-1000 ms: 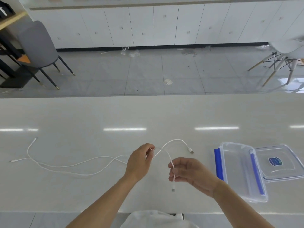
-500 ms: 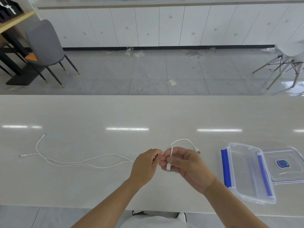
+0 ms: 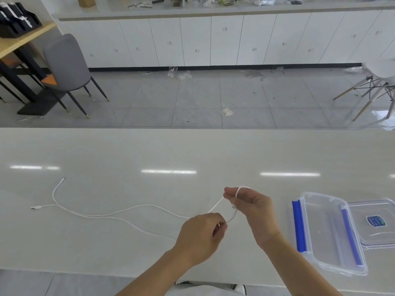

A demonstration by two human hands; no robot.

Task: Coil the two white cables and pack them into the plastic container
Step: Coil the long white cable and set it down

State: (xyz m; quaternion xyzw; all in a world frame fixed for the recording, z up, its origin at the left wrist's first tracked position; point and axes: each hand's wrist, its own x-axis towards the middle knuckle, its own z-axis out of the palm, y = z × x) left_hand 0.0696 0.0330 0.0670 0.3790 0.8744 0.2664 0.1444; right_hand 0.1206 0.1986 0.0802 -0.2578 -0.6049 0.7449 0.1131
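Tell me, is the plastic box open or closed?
Open. The plastic box has no lid on it; its clear lid lies flat on the table beside it.

head cam | worn, faces forward-down | close over table (image 3: pixel 106 150) | far cabinets (image 3: pixel 226 39) visible

Two thin white cables (image 3: pixel 119 214) lie on pale glossy table (image 3: pixel 192 150), left of clear lidless plastic container (image 3: pixel 329 233), flat clear lid (image 3: pixel 378 223) at its right.

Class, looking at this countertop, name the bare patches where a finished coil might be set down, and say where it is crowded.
Bare: the far countertop strip behind everything, and the gap between the right hand and the plastic container. Crowded: the left, where the white cables trail, and the right end with container and lid.
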